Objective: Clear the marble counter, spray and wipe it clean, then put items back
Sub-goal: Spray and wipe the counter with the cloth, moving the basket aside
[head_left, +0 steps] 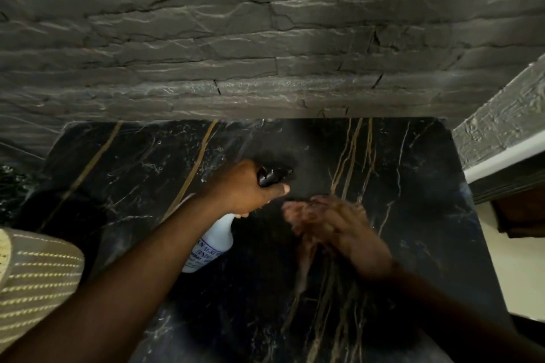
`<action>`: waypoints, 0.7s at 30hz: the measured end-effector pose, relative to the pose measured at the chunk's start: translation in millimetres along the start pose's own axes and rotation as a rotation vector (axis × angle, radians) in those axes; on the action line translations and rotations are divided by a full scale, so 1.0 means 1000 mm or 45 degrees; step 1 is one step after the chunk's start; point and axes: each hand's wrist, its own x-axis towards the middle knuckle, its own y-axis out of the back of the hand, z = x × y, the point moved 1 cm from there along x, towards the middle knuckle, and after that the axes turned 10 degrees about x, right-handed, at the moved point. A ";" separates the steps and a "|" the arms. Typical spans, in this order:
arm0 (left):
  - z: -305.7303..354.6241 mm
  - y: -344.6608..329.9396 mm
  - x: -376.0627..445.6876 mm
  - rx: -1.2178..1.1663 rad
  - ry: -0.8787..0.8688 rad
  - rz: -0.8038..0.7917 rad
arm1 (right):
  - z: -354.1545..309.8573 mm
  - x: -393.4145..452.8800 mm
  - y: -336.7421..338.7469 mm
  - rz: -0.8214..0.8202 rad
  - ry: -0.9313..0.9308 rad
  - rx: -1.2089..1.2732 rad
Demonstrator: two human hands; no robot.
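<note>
Glossy black marble counter point(413, 186) with gold veins, rough matt slate wall point(236, 38), smooth white plastic spray bottle point(216, 240)

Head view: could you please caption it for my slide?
Left hand aims spray bottle at black marble counter; blurred right hand alongside.

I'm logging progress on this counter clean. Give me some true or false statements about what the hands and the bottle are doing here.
1. The left hand holds the spray bottle. True.
2. The bottle has a red trigger head. False: its trigger head is black.
3. The right hand is blurred above the marble counter. True.
4. Dishes cover the counter. False: no dishes show on it.
</note>
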 end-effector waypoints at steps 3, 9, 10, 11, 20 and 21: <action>-0.013 -0.006 -0.014 -0.077 0.044 -0.078 | 0.041 0.027 0.031 0.347 -0.321 -0.288; -0.018 -0.026 -0.027 0.015 0.087 -0.231 | -0.035 0.083 -0.051 0.418 -0.369 -0.101; -0.015 -0.026 -0.029 0.005 0.070 -0.203 | -0.050 0.061 -0.067 0.302 -0.228 -0.091; -0.014 -0.027 -0.031 0.000 0.060 -0.163 | -0.057 0.035 -0.073 0.192 -0.102 -0.109; -0.018 -0.047 -0.061 -0.205 0.131 -0.137 | -0.025 0.042 -0.022 0.443 -0.549 -0.269; -0.016 -0.049 -0.063 -0.227 0.143 -0.131 | -0.042 0.043 -0.039 0.419 -0.557 -0.230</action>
